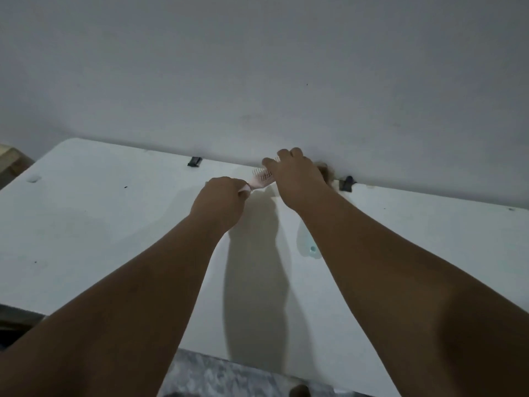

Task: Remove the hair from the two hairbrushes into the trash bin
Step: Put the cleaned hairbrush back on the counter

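Two hands busy: left hand [221, 196] grips pink brush [262, 179] handle above the table [86, 210], right hand [296, 173] pinches hair clump [325, 170] off bristles. Next I'd find the unseen bin.

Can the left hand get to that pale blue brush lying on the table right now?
Probably not yet. The left hand is closed on the pink brush handle, and the right forearm crosses over most of the blue brush, leaving only its end showing.

I noted a pale pink hairbrush [262, 179], a brown hair clump [325, 170], a white surface [100, 219], black clips [194, 161], and a grey wall [257, 67].
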